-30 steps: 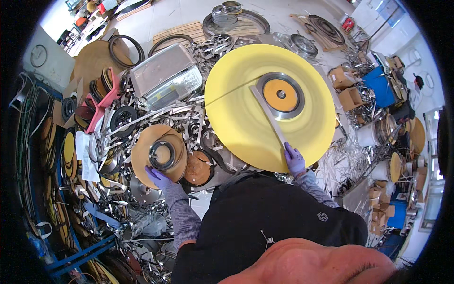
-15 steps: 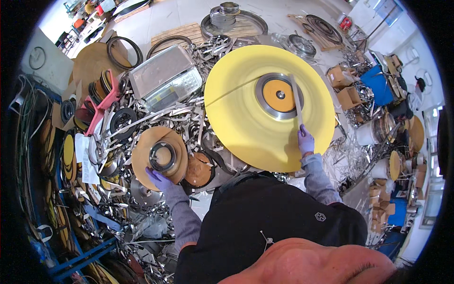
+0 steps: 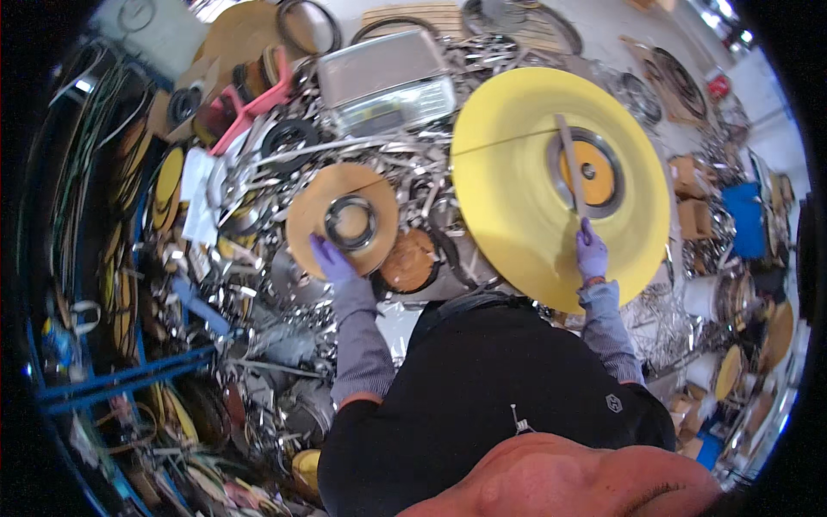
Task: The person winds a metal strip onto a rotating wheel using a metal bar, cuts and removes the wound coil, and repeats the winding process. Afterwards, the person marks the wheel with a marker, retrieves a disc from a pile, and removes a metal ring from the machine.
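A large yellow disc (image 3: pixel 491 198) with a metal-ringed orange hub (image 3: pixel 601 183) fills the right of the bench. My right hand (image 3: pixel 592 252), in a purple glove, is closed round the near end of a flat grey stick (image 3: pixel 570 159), which lies across the left part of the hub ring. A thin dark line runs from the stick to the disc's left edge. On the left, a smaller brown disc (image 3: pixel 310 211) carries a dark metal ring (image 3: pixel 370 226). My gloved left hand (image 3: pixel 334 258) rests on its near edge, fingers stretched over the surface; its thumb is unclear.
Shiny metal strip scraps (image 3: pixel 422 164) cover the bench around both discs. A clear plastic box (image 3: pixel 388 73) stands behind, near a pink holder (image 3: pixel 250 108) of discs. Beside the brown disc sits a round wooden block (image 3: pixel 409 261). A blue rack (image 3: pixel 129 383) stands at left.
My view has turned, so the scene sits further right in the picture. The grey stick has gone from the right side of the hub to its left. My left hand stays at the brown disc.
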A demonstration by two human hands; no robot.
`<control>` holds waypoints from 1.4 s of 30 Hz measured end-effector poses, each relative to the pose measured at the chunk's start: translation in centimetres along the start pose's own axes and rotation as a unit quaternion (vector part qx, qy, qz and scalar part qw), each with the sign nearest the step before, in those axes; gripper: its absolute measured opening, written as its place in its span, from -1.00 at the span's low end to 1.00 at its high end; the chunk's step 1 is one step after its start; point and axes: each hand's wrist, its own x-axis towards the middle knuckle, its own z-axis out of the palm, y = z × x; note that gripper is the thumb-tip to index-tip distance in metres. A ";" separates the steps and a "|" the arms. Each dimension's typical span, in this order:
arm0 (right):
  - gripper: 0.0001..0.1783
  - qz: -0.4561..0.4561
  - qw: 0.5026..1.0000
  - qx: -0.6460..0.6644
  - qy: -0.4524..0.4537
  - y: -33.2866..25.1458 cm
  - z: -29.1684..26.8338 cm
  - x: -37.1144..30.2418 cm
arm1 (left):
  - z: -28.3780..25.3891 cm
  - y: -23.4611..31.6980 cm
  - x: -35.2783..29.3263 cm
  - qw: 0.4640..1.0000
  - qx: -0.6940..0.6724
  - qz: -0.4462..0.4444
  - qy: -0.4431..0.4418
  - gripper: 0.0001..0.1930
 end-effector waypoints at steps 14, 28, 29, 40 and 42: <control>-0.48 -0.021 0.976 0.195 -0.096 5.3 1.6 -6.4 | 0.2 -4.6 1.6 0.995 0.084 0.028 0.038 -0.54; -0.51 -0.099 0.982 0.030 -0.159 6.6 5.3 1.9 | -0.5 0.8 -0.9 0.965 0.251 0.062 0.040 -0.41; -0.51 -0.102 0.981 0.031 -0.162 6.2 5.3 2.1 | -0.5 0.7 -0.9 0.962 0.264 0.058 0.030 -0.41; -0.50 -0.119 0.978 0.013 -0.170 3.1 5.7 3.6 | -0.4 -0.1 -0.8 0.964 0.241 0.106 0.047 -0.43; -0.50 -0.124 0.977 0.012 -0.171 2.7 5.8 3.9 | -0.4 -0.2 -0.6 0.965 0.235 0.108 0.035 -0.43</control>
